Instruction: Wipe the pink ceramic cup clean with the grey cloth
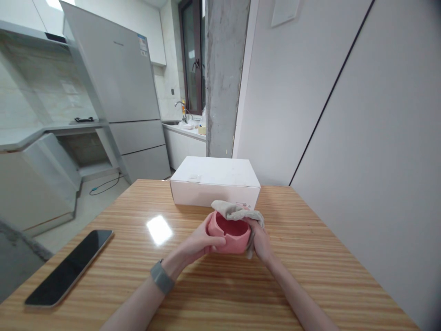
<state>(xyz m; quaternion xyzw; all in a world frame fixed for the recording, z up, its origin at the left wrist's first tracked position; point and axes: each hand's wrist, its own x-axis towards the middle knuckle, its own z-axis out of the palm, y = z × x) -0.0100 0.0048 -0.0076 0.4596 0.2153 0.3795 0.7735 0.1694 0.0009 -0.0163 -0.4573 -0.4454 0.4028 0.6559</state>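
A pink bowl (232, 243) with an angular, notched rim is tilted a little above the table, its hollow facing me. Around its left side wraps my left hand (203, 236), the thumb pressed on the front wall near a notch. My right hand (260, 239) grips a grey cloth (237, 212), which drapes over the bowl's far rim and hangs down its right side. Some of the right fingers are hidden behind the cloth and bowl.
Behind the bowl, a closed white box (215, 172) stands on the wood-grain table (310, 285). A dark-screened phone (69, 269) lies at the table's left. Beyond are a fridge (117, 59), a sink counter and a concrete column; a white wall (365, 151) runs along the right.
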